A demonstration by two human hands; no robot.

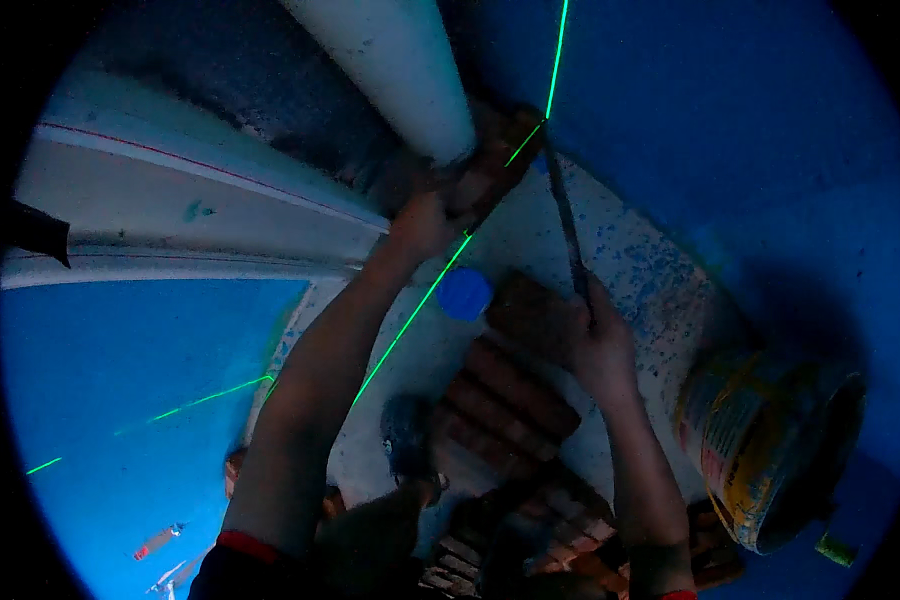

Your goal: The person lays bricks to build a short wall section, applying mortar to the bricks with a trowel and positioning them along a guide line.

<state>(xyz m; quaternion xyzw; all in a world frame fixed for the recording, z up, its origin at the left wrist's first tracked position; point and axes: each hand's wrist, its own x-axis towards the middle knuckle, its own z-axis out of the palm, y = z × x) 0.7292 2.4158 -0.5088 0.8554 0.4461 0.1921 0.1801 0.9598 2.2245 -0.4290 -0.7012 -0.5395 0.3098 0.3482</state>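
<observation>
In dim light, my left hand [422, 228] closes on the near end of a dark reddish brick [462, 200], its fingers partly lost in shadow. This brick belongs to a short row of bricks [510, 150] running to the wall corner beside a white pipe. My right hand [602, 345] is wrapped round the near end of a long, thin dark bar [567, 220]. The bar slants up and away, its far tip close to the far end of the bricks. A single brick [527, 312] lies on the floor just left of my right hand.
A thick white pipe [400, 70] stands behind my left hand; pale ledges [210, 200] are at left. A blue disc [464, 293] and stacked bricks [510, 405] lie on the floor near my shoe [407, 440]. A stained bucket [760, 450] tilts at right. Green laser lines [410, 318] cross the floor.
</observation>
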